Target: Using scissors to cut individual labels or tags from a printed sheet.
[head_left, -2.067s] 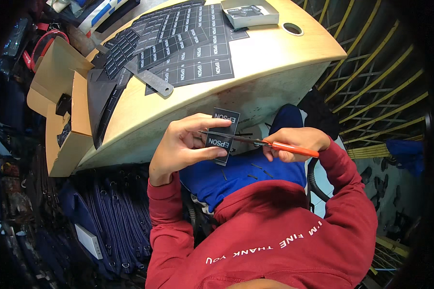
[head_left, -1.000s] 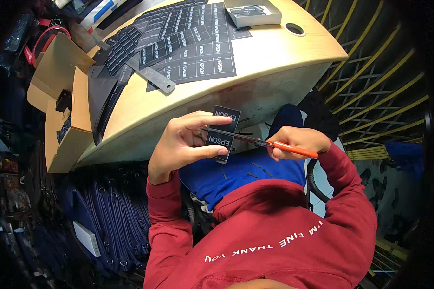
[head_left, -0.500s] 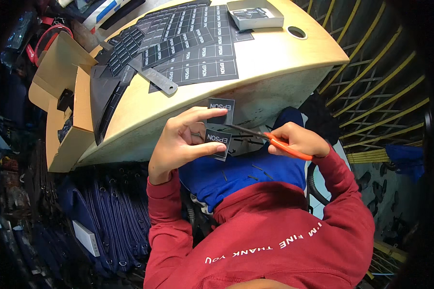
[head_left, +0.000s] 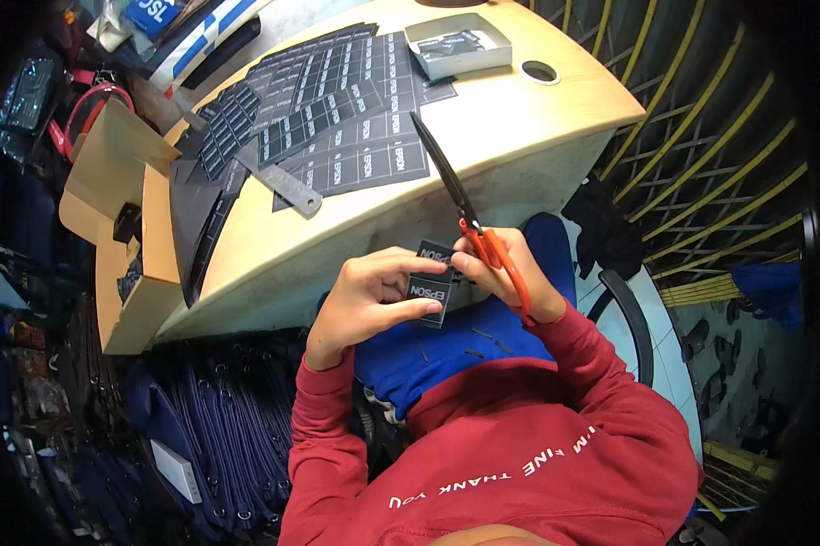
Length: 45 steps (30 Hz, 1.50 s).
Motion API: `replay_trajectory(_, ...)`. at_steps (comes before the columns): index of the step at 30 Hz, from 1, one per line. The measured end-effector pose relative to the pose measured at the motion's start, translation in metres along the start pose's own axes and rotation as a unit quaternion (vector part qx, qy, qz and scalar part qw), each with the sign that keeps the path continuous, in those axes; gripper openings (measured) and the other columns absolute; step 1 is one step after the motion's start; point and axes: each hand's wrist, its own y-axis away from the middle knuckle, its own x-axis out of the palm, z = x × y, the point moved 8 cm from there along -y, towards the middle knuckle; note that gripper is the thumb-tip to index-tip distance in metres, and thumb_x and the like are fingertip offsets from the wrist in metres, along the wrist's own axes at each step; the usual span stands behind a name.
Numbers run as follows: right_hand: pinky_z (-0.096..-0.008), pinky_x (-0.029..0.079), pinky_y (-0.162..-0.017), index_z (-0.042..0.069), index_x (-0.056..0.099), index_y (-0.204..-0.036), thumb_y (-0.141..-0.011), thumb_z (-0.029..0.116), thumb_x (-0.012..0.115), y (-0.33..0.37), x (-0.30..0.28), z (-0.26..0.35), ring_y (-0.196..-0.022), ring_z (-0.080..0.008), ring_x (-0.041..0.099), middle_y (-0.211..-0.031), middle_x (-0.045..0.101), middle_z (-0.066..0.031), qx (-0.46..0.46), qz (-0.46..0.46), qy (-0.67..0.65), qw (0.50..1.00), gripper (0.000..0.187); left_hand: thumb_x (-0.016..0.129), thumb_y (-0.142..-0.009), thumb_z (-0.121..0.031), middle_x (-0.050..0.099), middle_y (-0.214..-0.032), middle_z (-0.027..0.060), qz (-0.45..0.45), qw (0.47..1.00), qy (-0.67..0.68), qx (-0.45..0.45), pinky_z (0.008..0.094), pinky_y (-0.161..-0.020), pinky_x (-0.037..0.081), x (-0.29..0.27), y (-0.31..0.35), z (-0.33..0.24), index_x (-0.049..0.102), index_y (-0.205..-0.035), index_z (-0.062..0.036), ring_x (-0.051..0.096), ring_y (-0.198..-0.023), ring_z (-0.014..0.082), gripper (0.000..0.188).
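Between the thumb and index finger of my left hand (head_left: 353, 300) are two small black rectangular labels (head_left: 429, 292) with white lettering, one above the other. My right hand (head_left: 525, 264) grips a pair of scissors (head_left: 490, 254) with orange handles. Their dark blades point up and away, over the table's near edge, apart from the labels. The right thumb and fingertip meet the edge of the upper label, close to my left index fingertip. Thin dark offcuts (head_left: 479, 333) lie on the blue cloth (head_left: 387, 362) over my lap.
On the wooden table (head_left: 510, 123) lie printed black label sheets (head_left: 360, 136), a metal ruler (head_left: 289, 188) and a white box (head_left: 469, 62) holding loose labels. An open cardboard box (head_left: 160, 237) stands at its left. Dark blue straps (head_left: 223, 428) hang lower left; a yellow-barred lattice (head_left: 701, 118) is at right.
My right hand has moved left to the upper label, and the scissor blades have swung away from it to point upward. The two labels now sit closer together, slightly lower and to the right.
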Motion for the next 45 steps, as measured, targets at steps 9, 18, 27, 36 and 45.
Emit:
replay_trajectory(9, -0.0191, 0.033, -0.05, 0.001, 0.06, -0.076, -0.086, 0.012, 0.065, 0.032, -0.071, -0.004, -0.058, -0.0012, 0.041, -0.063, 0.05, 0.0052, -0.018, -0.086, 0.067, 0.994, 0.015, 0.066, -0.079, 0.005, 0.065, -0.093, 0.0081, -0.038, 0.981, -0.182, 0.062, 0.0237, -0.072, 0.045, -0.023, -0.051, -0.045, 0.068, -0.099, 0.0005, 0.059, -0.084, 0.0128, 0.02)
replay_trajectory(18, -0.0174, 0.032, -0.048, 0.001, 0.062, -0.079, -0.087, 0.016, 0.065, 0.088, -0.132, -0.025, -0.054, -0.0008, 0.042, -0.064, 0.052, 0.0058, 0.007, -0.235, 0.073, 0.969, 0.017, 0.068, -0.084, -0.025, 0.051, -0.062, -0.0009, -0.194, 0.931, -0.246, 0.186, 0.021, -0.057, 0.044, -0.072, -0.237, -0.078, 0.062, -0.114, 0.0015, 0.051, -0.063, 0.0033, 0.041)
replay_trajectory(27, -0.0187, 0.034, -0.051, 0.0, 0.061, -0.077, -0.086, 0.015, 0.065, 0.114, -0.14, -0.031, -0.056, -0.0023, 0.045, -0.063, 0.053, 0.0039, 0.005, -0.256, 0.079, 0.963, 0.018, 0.068, -0.081, -0.029, 0.064, -0.106, 0.0234, -0.322, 0.868, -0.347, 0.149, 0.0373, -0.086, 0.049, -0.136, -0.281, -0.011, 0.06, -0.116, -0.0013, 0.064, -0.099, 0.0316, 0.045)
replay_trajectory(36, -0.0168, 0.03, -0.047, 0.001, 0.059, -0.079, -0.088, 0.02, 0.062, 0.092, -0.121, -0.05, -0.052, -0.001, 0.042, -0.062, 0.049, 0.0046, 0.025, -0.183, 0.045, 0.982, 0.021, 0.062, -0.082, -0.051, 0.055, -0.117, 0.0275, -0.235, 0.787, -0.562, -0.092, 0.0415, -0.094, 0.042, -0.193, -0.158, 0.024, 0.056, -0.114, 0.0063, 0.054, -0.11, 0.0396, 0.066)
replay_trajectory(45, -0.0179, 0.035, -0.052, 0.002, 0.059, -0.081, -0.085, 0.008, 0.064, 0.071, -0.077, -0.049, -0.059, -0.0018, 0.046, -0.067, 0.053, 0.0043, 0.004, -0.102, 0.067, 0.992, 0.009, 0.04, -0.096, -0.043, 0.029, -0.147, 0.0202, -0.095, 0.823, -0.551, -0.1, 0.0566, -0.106, 0.023, -0.148, -0.107, 0.041, 0.036, -0.141, -0.0147, 0.026, -0.134, 0.0424, 0.053)
